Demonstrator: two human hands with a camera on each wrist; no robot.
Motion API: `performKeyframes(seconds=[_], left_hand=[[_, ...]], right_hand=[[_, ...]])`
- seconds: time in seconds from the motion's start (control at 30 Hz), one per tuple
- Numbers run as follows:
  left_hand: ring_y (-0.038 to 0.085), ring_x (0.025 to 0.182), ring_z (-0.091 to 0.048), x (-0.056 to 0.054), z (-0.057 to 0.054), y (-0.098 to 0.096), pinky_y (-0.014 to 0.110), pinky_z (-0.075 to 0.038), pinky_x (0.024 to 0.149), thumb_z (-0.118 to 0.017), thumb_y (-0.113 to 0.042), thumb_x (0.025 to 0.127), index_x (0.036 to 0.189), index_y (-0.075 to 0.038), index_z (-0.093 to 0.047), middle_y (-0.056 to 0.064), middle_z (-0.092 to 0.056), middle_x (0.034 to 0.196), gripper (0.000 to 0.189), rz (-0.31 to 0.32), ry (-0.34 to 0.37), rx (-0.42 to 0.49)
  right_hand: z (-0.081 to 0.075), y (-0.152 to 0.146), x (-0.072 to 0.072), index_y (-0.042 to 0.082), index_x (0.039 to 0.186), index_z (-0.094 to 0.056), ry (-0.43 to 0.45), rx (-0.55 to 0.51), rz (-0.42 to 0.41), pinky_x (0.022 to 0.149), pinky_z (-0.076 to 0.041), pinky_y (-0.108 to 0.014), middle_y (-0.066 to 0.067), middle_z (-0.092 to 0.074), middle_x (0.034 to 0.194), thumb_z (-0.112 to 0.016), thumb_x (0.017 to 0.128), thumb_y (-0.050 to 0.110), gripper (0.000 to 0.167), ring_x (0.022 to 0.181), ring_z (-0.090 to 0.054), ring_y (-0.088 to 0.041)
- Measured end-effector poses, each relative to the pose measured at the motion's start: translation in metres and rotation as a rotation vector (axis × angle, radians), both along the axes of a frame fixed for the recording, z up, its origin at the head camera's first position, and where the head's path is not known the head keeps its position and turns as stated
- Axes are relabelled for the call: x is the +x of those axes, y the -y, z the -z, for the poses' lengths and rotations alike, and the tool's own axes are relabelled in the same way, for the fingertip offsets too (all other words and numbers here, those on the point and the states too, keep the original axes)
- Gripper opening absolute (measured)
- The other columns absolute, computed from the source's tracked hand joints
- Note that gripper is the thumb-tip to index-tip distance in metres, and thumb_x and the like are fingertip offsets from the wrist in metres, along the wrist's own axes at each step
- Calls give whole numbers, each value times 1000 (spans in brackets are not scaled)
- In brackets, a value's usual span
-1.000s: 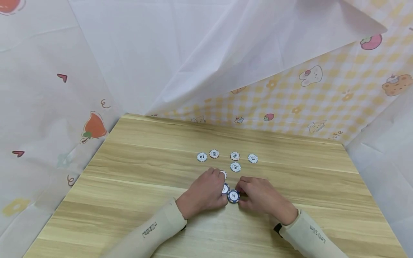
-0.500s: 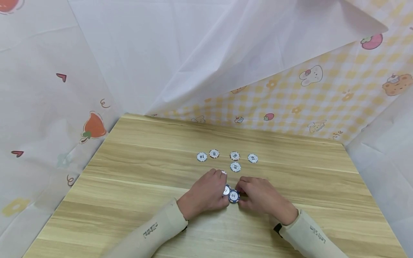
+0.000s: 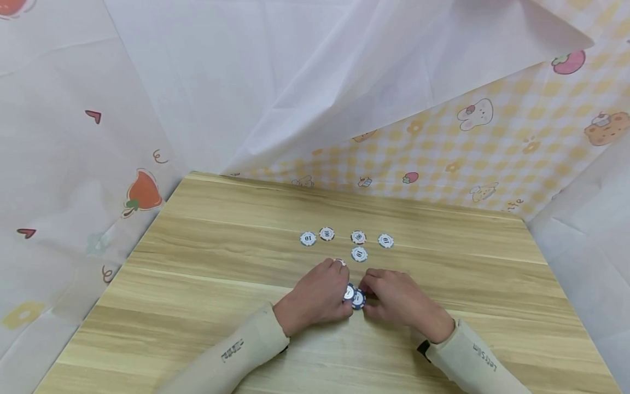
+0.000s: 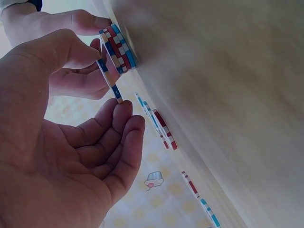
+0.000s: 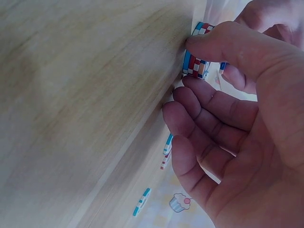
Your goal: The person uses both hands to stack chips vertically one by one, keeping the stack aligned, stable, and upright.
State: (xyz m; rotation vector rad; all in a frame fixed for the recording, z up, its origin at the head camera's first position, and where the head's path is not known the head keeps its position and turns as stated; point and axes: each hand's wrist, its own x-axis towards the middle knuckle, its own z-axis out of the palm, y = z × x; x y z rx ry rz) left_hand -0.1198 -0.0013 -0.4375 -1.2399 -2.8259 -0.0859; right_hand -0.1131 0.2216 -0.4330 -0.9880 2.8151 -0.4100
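Between thumb and fingertips, my left hand [image 3: 317,293] pinches a dark blue and white poker chip [image 4: 109,80]. It is tilted in the left wrist view, just above a short stack of poker chips [image 4: 118,49]. My right hand [image 3: 396,295] holds that stack at its edge, thumb on one side and fingertips on the other. Light blue, red and dark blue edges show in the stack [image 5: 194,61]. From the head view, the pinched chip [image 3: 349,292] partly covers the stack's top chip [image 3: 360,300]. A red-edged chip [image 3: 339,262] lies half hidden behind my left fingers.
Farther back on the wooden table [image 3: 236,241] lie several flat chips: a light blue 10 chip [image 3: 308,239], a red 100 chip [image 3: 327,234], another red 100 chip [image 3: 358,237], and light blue chips [image 3: 359,254] to its front and right. A patterned cloth [image 3: 433,158] hangs behind.
My left hand has shifted slightly right with its dark blue chip, which now overlaps the stack in the head view. My right hand has stayed in place around the stack.
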Motion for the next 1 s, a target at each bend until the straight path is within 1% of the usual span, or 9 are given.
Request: performKeyframes(seconds=[0.13,0.3,0.5,0.67,0.87,1.0], left_hand=[[14,80,-50,1,0,-2,28,-46,79,-74,-41,92,96,-7,-66,0,-58,87,36,7,-9,1],[14,81,-51,2,1,-4,27,-47,81,-74,-42,92,96,-7,-67,0,-59,87,35,19,-27,-7],[14,84,-52,2,2,-8,28,-48,84,-73,-43,94,99,-7,-69,0,-61,89,37,27,-19,-30],[15,84,-53,4,2,-10,29,-49,88,-72,-43,94,99,-7,-70,1,-61,89,36,41,-36,-44],[16,84,-54,5,2,-13,29,-48,82,-72,-43,94,99,-7,-70,1,-63,90,37,44,-60,-46],[16,83,-54,5,2,-15,29,-48,80,-72,-43,94,99,-7,-70,1,-64,90,36,40,-53,-45]], right_hand=[[1,-1,-1,17,99,-76,-15,0,-8,66,-52,-33,10,-67,93,-89,84,17,20,76,-58,-5],[2,-1,-1,17,98,-75,-37,7,-17,65,-52,-33,10,-67,93,-88,84,17,19,76,-58,-5],[2,-1,-1,16,99,-75,-29,5,-19,66,-53,-33,9,-67,94,-88,85,16,19,76,-57,-5],[2,-1,-1,16,99,-75,-27,9,-20,65,-52,-33,9,-66,93,-89,85,17,20,76,-57,-5],[3,-1,-1,16,100,-75,-22,6,-22,66,-52,-33,8,-66,93,-88,85,16,20,77,-57,-6],[3,-2,-2,16,101,-76,-24,3,-23,67,-53,-34,8,-67,94,-87,85,16,19,78,-57,-6]])
